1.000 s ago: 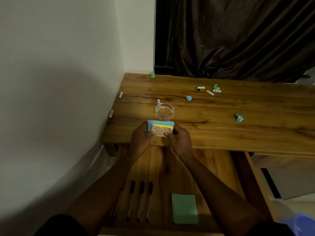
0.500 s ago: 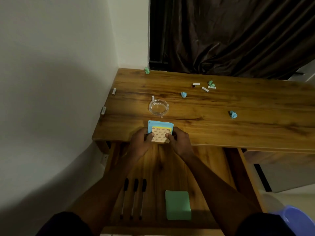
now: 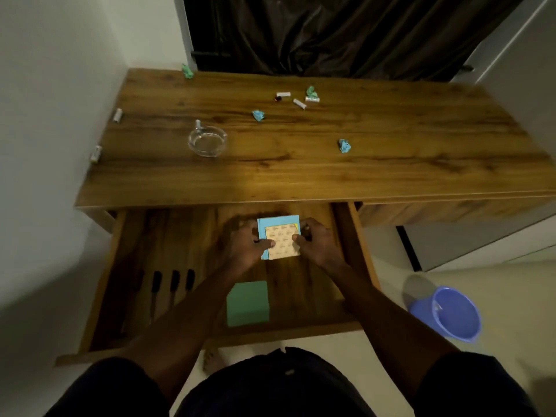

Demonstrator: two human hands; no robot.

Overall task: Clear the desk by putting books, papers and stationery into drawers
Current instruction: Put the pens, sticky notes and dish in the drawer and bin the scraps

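A blue-and-yellow paper stack (image 3: 278, 221) topped by a tan printed card (image 3: 282, 242) is being pinched at both sides in the grip of the left hand (image 3: 248, 246) and right hand (image 3: 317, 243), over the open wooden drawer (image 3: 102, 284); the card's repeated print is showing too faint to read.

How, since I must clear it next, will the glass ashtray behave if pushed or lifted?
The ashtray looks like thick clear glass: probably rigid, heavy for its size, breakable if dropped. Low and wide, flat on the desk, it should slide rather than tip. The small tube at its rim might roll away.
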